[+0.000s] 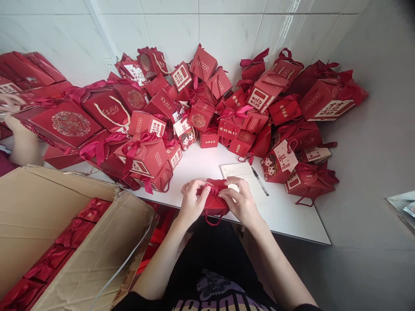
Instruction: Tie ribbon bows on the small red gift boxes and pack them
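Note:
A small red gift box point(215, 207) stands at the table's front edge, right before me, with a red rope handle point(213, 222) hanging down its near side. Over its top lies a red ribbon point(214, 189), gathered in a bow or knot at the middle. My left hand point(195, 196) pinches the ribbon on the left of the knot, thumb against fingers. On the other side my right hand point(240, 198) has thumb and fingertips closed on the ribbon. The fingers partly cover the knot, so its exact form is hidden.
Several red gift boxes point(201, 114) are heaped along the tiled wall. A notepad point(244, 177) and a pen point(259, 180) lie beyond my right hand. An open cardboard carton point(87, 242) holding red boxes stands at left. Another person's hand point(11, 103) is at far left.

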`<state>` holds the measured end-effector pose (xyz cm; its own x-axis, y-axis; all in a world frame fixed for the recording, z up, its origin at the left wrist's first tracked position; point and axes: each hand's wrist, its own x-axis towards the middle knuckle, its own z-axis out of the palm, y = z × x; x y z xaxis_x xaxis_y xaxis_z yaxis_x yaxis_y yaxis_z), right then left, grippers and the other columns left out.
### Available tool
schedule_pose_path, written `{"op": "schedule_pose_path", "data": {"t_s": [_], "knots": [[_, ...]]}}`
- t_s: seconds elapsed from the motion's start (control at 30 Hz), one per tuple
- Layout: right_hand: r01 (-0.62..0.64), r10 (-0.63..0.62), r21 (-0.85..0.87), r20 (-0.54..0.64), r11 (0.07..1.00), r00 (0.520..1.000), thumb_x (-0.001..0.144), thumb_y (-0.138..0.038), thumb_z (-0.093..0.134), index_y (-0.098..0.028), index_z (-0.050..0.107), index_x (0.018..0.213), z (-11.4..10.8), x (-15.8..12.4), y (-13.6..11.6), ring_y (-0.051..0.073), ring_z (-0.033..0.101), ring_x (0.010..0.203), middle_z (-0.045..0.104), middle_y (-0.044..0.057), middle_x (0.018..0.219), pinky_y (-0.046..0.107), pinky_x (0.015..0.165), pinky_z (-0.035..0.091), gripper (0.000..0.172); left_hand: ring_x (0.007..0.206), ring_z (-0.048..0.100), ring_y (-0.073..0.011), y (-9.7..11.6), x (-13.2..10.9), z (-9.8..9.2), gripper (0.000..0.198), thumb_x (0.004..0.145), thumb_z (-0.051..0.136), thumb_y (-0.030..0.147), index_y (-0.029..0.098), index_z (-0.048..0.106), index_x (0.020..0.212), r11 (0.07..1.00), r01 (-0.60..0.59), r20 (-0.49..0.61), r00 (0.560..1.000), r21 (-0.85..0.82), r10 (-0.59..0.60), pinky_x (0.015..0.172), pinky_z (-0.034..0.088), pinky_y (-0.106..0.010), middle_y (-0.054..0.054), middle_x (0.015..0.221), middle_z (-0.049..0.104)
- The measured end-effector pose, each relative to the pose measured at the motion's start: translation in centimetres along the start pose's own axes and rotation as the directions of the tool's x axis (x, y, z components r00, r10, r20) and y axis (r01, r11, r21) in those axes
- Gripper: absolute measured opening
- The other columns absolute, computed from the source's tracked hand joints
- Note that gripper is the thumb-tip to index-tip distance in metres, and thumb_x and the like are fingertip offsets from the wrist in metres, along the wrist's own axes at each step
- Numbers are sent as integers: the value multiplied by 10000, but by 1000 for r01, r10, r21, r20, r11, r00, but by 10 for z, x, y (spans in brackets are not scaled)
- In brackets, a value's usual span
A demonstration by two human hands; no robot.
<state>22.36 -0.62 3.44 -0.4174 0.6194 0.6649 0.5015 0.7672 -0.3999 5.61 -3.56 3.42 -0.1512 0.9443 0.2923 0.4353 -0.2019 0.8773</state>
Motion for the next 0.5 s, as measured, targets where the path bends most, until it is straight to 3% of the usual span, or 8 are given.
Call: {"op": "schedule_pose_path", "data": {"t_s": [0.13,0.3,0.43,0.5], "knots": [[-6,7,-54,5,999,1000,880,-188,509,-220,606,806,-10,-1,2,223,529,978,537,78,980,386,793,439,126,826,584,-178,2,-2,-8,118,840,492,300,203,511,776,985,-71,-69,994,155,83,773,443,-328,-34,816,626],[21,-16,-169,33,985,999,871,-127,491,-224,602,809,-22,-8,4,207,520,883,540,76,964,357,745,420,160,636,548,-139,4,-13,-14,160,853,475,312,203,514,744,964,-53,-70,995,262,74,720,414,-311,7,674,598],[12,-6,-170,38,985,999,869,-122,481,-230,608,843,-25,-13,0,196,528,811,563,71,929,346,731,404,169,648,563,-143,7,-22,-9,140,859,466,300,206,507,764,941,-49,-104,991,334,89,749,385,-327,7,703,620],[-73,77,-100,31,992,997,876,-221,507,-220,592,879,-24,-13,-6,196,546,786,572,68,876,340,721,414,85,706,586,-155,8,-24,-7,97,855,468,272,207,499,790,937,-73,-105,988,341,115,770,371,-338,-8,773,646]]}}
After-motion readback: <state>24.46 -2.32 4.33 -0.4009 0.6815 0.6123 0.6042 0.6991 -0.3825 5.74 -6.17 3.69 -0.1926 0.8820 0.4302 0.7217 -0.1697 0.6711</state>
